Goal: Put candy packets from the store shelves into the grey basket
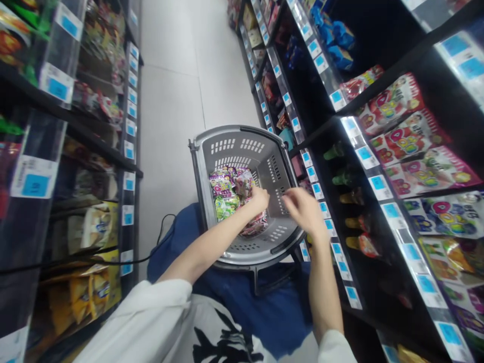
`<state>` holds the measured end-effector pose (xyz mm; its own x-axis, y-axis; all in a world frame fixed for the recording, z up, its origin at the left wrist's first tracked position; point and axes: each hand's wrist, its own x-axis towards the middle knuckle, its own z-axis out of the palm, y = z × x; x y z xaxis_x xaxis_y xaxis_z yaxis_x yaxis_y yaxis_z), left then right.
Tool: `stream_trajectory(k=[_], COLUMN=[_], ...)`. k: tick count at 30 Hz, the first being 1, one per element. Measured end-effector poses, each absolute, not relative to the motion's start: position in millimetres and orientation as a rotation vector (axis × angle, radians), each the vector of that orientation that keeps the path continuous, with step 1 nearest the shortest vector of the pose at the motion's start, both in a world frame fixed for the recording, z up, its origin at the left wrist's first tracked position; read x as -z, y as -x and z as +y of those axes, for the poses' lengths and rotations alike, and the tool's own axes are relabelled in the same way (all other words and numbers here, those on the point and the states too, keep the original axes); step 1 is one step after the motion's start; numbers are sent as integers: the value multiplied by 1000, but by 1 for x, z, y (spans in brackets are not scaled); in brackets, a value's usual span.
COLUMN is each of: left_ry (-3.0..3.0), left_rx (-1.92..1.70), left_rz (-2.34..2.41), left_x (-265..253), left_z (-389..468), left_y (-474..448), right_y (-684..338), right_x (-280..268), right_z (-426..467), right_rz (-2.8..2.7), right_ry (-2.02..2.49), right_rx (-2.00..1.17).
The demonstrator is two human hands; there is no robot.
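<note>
A grey plastic shopping basket [245, 259] with slotted walls rests against my lap. Inside, on its left side, lie several shiny candy bags: purple ones [222, 182], a green one [226, 206] and a reddish one [254, 226]. My left hand [260, 199] reaches into the basket with its fingers closed at a pinkish-purple candy bag [245, 181], which it seems to grip; the fingertips are partly hidden. Above the basket's right rim hovers my right hand [305, 210], slightly blurred, its fingers loosely bent and apart, with nothing visible in them.
Shelves with blue-and-white price tags [393, 210] line the right side, holding colourful candy bags [408, 141] and blue packets [338, 43]. Another shelf with yellow snack bags [100, 287] stands on the left. A black cable [143, 260] crosses from the left. Grey floor [170, 96] runs between.
</note>
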<state>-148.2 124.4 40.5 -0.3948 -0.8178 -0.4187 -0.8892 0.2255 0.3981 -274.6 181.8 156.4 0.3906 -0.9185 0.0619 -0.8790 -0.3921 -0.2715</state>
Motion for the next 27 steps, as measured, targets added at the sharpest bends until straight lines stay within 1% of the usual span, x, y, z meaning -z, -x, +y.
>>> stream_trajectory(k=[2, 4, 5, 7, 11, 15, 18, 22, 27], left_ry=[1673, 1681, 1688, 1716, 1828, 1895, 1877, 1867, 1847], left_rx=[-839, -817, -812, -796, -699, -621, -647, -713, -895], left_rz=[2319, 2296, 2284, 2243, 2120, 2010, 1976, 1903, 1769], left_x=[-42, -42, -43, -42, -39, -32, -21, -1, 27], left_z=[122, 119, 116, 110, 93, 78, 71, 67, 85], left_y=[145, 141, 138, 130, 104, 85, 82, 82, 85], right_y=[253, 236, 228, 213, 189, 182, 182, 184, 188], right_x=[-130, -104, -92, -72, -49, -41, -43, -47, -44], right_z=[188, 203, 212, 230, 251, 253, 256, 261, 259], right_rz=[1335, 1260, 1239, 1146, 951, 980, 1041, 1069, 1053], right_ry=[2385, 2302, 2272, 2269, 2343, 2393, 2427, 2553, 2521], right_rx=[-332, -767, -903, -1020, -883, -776, -764, -647, -622])
